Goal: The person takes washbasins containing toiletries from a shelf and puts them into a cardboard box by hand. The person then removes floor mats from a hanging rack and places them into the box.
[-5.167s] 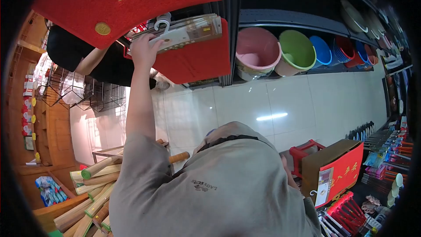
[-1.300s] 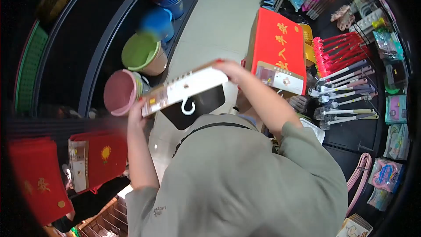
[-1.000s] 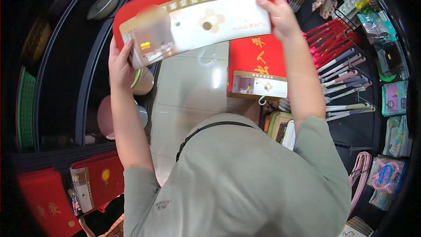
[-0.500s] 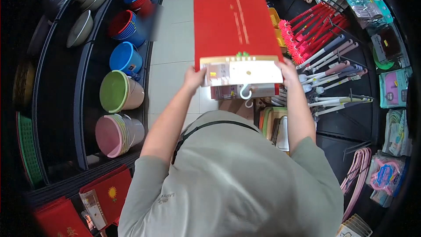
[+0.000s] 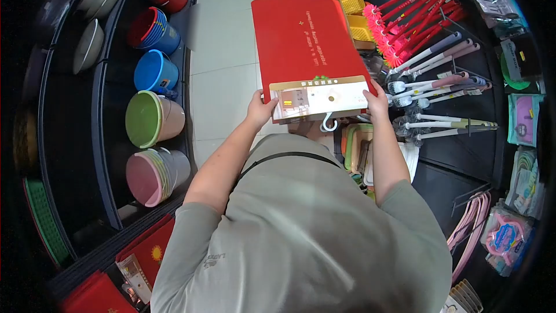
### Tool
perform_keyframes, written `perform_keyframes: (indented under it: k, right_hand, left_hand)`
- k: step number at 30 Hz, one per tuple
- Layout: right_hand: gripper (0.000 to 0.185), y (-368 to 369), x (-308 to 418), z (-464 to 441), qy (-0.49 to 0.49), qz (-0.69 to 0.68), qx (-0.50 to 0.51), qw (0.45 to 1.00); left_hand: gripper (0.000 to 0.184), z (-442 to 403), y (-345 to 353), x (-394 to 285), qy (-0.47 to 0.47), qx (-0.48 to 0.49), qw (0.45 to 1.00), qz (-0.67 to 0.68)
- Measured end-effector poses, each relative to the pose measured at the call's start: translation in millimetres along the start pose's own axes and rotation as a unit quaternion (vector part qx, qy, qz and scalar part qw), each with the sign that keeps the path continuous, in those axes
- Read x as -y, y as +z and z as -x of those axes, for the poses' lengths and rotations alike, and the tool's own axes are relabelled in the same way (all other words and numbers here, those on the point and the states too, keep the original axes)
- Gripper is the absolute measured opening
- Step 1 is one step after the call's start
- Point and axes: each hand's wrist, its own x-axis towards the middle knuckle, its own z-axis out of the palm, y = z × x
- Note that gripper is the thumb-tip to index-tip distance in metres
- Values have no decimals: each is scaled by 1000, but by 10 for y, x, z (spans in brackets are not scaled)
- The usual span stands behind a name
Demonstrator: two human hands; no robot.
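Observation:
Between my two hands is a red floor mat (image 5: 292,37) with gold printed lettering, its far end pointing away from me. A cardboard hanger label (image 5: 349,97) wraps its near edge, and a white plastic hook (image 5: 329,123) sticks out below. My left hand (image 5: 260,109) grips the left end of the labelled edge, thumb on top. My right hand (image 5: 377,101) holds the right end the same way. Whether more than one mat is in the hold, I cannot tell.
Shelves at left carry stacked buckets (image 5: 155,177) and basins (image 5: 90,45). More red mats (image 5: 152,250) lie at lower left. On the right hang red-handled brushes with pink heads (image 5: 379,35), white-handled brushes (image 5: 431,84) and packaged goods. Yellow baskets (image 5: 360,27) stand beyond.
The mat's far end has dropped lower in view, and its lettering is sharper. A second label and hook below the first no longer show. Both hands keep their grip.

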Motion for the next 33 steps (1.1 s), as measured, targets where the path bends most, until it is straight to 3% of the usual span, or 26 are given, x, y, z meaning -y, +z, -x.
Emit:
perform_keyframes:
  k: [5, 7, 9, 13, 17, 19, 22, 24, 26, 33]
  right_hand:
    - [52, -108, 7, 102, -42, 5, -13, 999]
    - [52, -242, -248, 8, -84, 108, -8, 991]
    - [55, -219, -417, 10, -48, 52, -13, 997]
    - [55, -60, -516, 106, 19, 106, -60, 992]
    - [59, -77, -634, 38, 41, 127, -9, 991]
    - [59, -94, -697, -20, 63, 139, -30, 988]
    - [53, -94, -819, -113, 57, 145, -32, 987]
    - [53, -69, -811, -119, 46, 153, -35, 986]
    - [56, -71, -772, -120, 57, 246, -60, 966]
    - [57, -210, -1020, -227, 29, 245, -43, 968]
  left_hand:
    - [56, 95, -60, -193, 3, 56, 997, -60]
    - [57, 27, -55, -102, 33, 70, 990, -118]
    - [57, -86, -58, 27, 17, 80, 987, -141]
    - [61, -94, -80, 127, -30, 99, 973, -207]
    - [63, 1, -79, -42, -54, 95, 976, -187]
    - [69, 54, -53, -250, -159, 137, 967, -145]
    - [76, -139, 50, 217, -119, 121, 976, -134]
    - [75, -86, 56, 112, -131, 113, 977, -123]
    - [75, -58, 81, 88, -143, 105, 978, -112]
    - [67, -96, 253, 290, -81, 34, 992, -88]
